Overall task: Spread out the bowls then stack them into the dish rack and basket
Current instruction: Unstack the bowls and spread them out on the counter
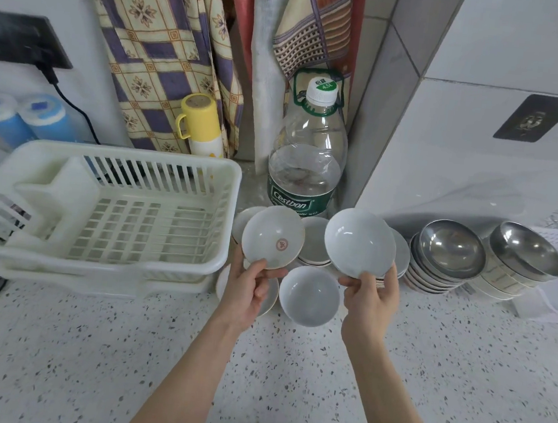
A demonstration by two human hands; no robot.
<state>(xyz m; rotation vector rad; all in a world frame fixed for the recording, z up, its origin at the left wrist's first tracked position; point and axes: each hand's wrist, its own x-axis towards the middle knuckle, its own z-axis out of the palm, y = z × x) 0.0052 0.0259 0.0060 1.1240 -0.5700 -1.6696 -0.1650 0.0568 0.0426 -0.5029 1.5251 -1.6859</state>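
While the left hand point(251, 289) pinches a white bowl with a red mark point(273, 236) by its rim, the right hand point(370, 298) pinches a plain white bowl point(359, 242). Both bowls are tilted above other white bowls point(309, 295) on the speckled counter point(83, 356), beside the cream dish rack point(106, 207).

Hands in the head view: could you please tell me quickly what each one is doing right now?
Left hand: holds the white ceramic bowl with a red mark inside by its rim.
Right hand: holds the plain white ceramic bowl by its rim.
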